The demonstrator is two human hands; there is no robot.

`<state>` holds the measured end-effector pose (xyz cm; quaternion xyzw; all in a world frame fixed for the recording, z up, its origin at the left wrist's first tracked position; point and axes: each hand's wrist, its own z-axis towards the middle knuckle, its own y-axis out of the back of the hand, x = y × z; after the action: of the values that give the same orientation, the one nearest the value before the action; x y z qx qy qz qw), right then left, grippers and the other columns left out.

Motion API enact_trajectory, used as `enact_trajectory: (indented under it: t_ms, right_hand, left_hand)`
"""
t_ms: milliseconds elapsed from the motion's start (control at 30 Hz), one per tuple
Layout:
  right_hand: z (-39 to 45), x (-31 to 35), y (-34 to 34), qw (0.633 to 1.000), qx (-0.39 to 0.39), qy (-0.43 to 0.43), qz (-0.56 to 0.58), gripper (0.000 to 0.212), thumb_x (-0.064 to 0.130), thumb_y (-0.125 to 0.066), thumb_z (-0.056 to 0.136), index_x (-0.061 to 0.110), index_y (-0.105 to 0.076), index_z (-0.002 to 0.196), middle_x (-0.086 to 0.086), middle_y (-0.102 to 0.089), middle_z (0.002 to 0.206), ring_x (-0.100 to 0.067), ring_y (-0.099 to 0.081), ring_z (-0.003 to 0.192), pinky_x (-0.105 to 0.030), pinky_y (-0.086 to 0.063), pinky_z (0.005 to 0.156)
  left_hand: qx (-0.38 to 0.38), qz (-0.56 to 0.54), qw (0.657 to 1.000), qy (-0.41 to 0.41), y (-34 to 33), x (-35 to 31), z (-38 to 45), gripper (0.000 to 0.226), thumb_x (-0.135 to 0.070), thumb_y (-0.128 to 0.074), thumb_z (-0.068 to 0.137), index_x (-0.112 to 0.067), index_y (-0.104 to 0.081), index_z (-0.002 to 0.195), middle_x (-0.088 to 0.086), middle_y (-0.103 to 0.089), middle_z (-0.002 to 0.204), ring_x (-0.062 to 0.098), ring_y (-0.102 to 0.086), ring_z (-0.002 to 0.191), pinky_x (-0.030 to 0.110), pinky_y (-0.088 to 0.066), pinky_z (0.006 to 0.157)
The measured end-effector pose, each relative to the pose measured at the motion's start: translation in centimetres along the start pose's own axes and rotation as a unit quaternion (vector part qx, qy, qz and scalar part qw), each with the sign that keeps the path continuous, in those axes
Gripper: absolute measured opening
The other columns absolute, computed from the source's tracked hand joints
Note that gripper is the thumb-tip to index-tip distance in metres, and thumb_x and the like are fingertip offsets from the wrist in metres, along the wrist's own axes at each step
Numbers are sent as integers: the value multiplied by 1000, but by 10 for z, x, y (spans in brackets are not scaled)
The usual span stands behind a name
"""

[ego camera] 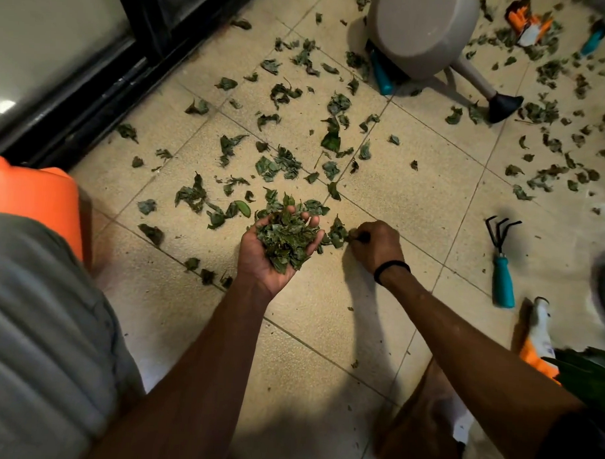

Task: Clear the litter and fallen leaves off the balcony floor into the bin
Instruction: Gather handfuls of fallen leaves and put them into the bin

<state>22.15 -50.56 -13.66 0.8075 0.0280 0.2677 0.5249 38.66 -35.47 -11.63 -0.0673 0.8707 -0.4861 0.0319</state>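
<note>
Green fallen leaves [279,163] lie scattered over the beige tiled balcony floor [416,185]. My left hand [259,258] is palm up and cupped, holding a pile of gathered leaves [288,239]. Just to its right, my right hand [376,245] is down on the floor with curled fingers pinching a leaf [338,232]. An orange bin [38,196] stands at the left edge beside my body. Litter wrappers [527,24] lie at the top right among more leaves.
A grey watering can [421,31] stands at the top with its spout reaching right. A teal-handled hand rake [502,267] lies at the right. A white and orange packet [541,337] and a dark plant leaf sit at the lower right. A black door frame [121,78] runs along the left.
</note>
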Motion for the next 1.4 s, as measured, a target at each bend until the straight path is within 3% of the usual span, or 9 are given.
enact_trajectory:
  t_ms: [167,300,433,633,900,1033,1133,1267,1400]
  right_hand:
    - [8,1,29,992,-4,-34,123,11,5,-79,83,13,-79,91,-2,-75,87,-18,-70,87,-36,-58,91]
    - [10,15,31,997,45,60,33,16,12,-82,81,12,-75,95,-6,-73,97,-23,-67,93,-39,-57,89]
    - [7,28,14,989,97,87,-75,65,50,-90,66,20,-54,111,-2,-55,106,-23,-55,93,-34,-47,75]
    - [3,44,-8,988,103,9,-116,132,86,-78,39,32,-24,147,-12,-37,138,-37,-46,123,-50,-54,95]
    - [-17,49,-34,989,17,124,-75,23,24,-62,94,14,-56,114,-11,-43,113,-31,-50,93,-44,-54,77]
    - [-14,44,-36,991,-1,131,-18,11,5,-63,89,6,-70,98,-15,-59,103,-31,-56,87,-31,-42,72]
    - [-2,42,-21,992,-29,-18,122,7,6,-72,86,8,-76,92,-8,-72,90,-18,-64,79,-18,-43,70]
    - [5,56,19,854,20,-253,455,9,-1,-73,89,-4,-75,97,-6,-68,67,-8,-60,47,-16,-50,47]
    - [-30,96,93,712,34,-298,635,12,-9,-63,91,-1,-69,85,-11,-66,67,-21,-59,62,-23,-52,50]
  left_hand:
    - [4,-5,1000,-18,1,-5,-5,30,-25,-42,92,-9,-67,100,18,-66,105,36,-64,108,54,-49,105]
    - [-7,-2,1000,-28,4,-9,-8,30,-25,-43,90,-9,-66,100,18,-65,105,35,-65,106,54,-45,108]
    - [-10,17,999,-30,7,-9,-11,30,-25,-40,92,-9,-65,99,17,-64,104,34,-64,105,51,-44,110]
    - [-2,33,999,-31,10,-9,-9,29,-24,-40,93,-9,-64,101,18,-63,105,35,-64,105,53,-44,109]
    - [-3,27,999,-30,8,-7,-10,33,-26,-37,96,-9,-65,101,18,-63,106,37,-64,106,53,-48,106]
    - [-19,22,999,-36,8,-4,-9,35,-28,-35,97,-9,-65,102,18,-63,107,36,-63,108,54,-49,104]
    - [-33,18,998,-46,5,-5,-7,33,-27,-39,94,-9,-65,102,18,-65,107,36,-63,110,53,-48,107]
    - [-59,-13,995,-79,-15,2,-14,33,-28,-41,94,-9,-67,101,19,-65,109,36,-64,110,53,-46,110]
    - [-88,-70,988,-108,-71,18,-50,38,-30,-35,99,-8,-66,100,18,-62,106,35,-62,106,50,-36,118]
